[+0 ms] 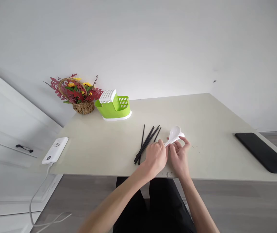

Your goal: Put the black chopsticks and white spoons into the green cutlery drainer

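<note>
White spoons [175, 132] are bunched together near the front of the table, bowls pointing away from me. My left hand [156, 155] is closed around their handles. From the other side my right hand [180, 157] grips the same spoons, fingers bent under and beside the bowls. How many spoons there are is hidden by the overlap and my fingers. Just left of my left hand lie several black chopsticks [147, 144], loosely crossed on the table, and one or more of them run partly behind that hand.
A green and white cutlery holder [114, 109] stands at the back left, beside a wicker basket of flowers [83, 106]. A white power bank [55, 150] with a cable lies at the left edge. A black phone [261, 151] lies at the right. The table [208, 123] meets the wall.
</note>
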Demonstrator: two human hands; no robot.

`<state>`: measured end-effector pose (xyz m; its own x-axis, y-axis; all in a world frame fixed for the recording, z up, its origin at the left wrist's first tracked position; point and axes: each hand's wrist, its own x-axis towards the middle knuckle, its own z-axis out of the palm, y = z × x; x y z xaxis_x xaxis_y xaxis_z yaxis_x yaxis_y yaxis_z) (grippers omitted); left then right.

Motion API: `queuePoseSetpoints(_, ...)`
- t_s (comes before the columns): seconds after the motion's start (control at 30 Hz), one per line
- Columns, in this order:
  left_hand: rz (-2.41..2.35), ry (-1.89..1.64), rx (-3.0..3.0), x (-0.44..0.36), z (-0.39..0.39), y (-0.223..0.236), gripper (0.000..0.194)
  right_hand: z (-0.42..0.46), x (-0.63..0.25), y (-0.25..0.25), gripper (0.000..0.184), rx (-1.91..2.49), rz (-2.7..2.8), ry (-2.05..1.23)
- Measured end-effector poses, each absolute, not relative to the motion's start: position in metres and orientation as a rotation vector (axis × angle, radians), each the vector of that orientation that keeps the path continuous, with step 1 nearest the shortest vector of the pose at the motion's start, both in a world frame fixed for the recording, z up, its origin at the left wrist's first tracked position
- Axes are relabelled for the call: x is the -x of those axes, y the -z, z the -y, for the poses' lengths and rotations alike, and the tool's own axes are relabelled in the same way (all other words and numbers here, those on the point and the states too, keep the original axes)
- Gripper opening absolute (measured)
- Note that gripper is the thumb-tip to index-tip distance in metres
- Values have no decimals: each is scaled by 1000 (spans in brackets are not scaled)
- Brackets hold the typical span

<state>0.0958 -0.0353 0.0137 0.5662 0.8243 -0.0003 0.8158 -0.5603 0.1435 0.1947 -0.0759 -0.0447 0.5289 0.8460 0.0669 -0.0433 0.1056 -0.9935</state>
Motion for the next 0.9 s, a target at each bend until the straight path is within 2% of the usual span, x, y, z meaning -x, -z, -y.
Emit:
queuePoseSetpoints(0.2, -1450, 35, -2553, -99, 33, -20, 45, 74, -196, 47, 40, 1315, 779, -764)
queuePoseSetpoints(0.5, -1433, 75, -2537, -97, 28, -21, 42, 73, -194, 39, 31, 1489, 781, -722)
queuePoseSetpoints(0.73, -1409, 86, -2485, -92, 24, -23, 45, 70, -192, 41, 38, 1573, 862, -648)
queuePoseSetpoints(0.9, -1418, 133, -2469, -94, 23, -28, 43, 69, -191, 42, 36, 1626, 906, -609)
